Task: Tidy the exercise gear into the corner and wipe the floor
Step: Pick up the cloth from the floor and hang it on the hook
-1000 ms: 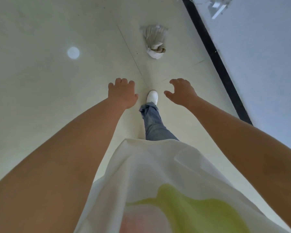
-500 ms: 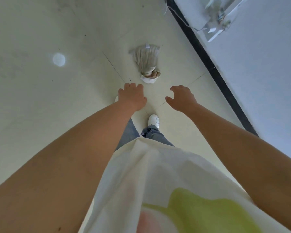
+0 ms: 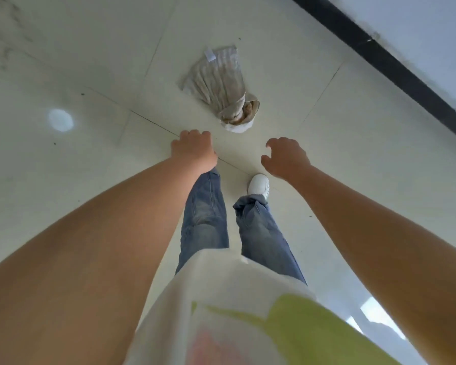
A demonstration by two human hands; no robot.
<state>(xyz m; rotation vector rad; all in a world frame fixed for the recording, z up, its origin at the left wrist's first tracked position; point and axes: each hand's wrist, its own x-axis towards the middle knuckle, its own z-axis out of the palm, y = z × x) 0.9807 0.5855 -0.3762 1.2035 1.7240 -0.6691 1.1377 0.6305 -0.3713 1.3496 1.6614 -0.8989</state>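
left hand (image 3: 194, 151) hides left foot | cloth (image 3: 221, 85) bunched — perhaps knotted

White shoe (image 3: 259, 186) near black skirting (image 3: 395, 65) (blue jeans (image 3: 208, 214)).

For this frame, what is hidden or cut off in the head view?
- Left foot: hidden behind the left hand.
- Both hands' palms: turned away; the right hand shows only its back.
- Exercise gear: none in frame.
- Crumpled beige floor cloth: its underside is hidden.
- Black skirting strip: cut by the right edge.
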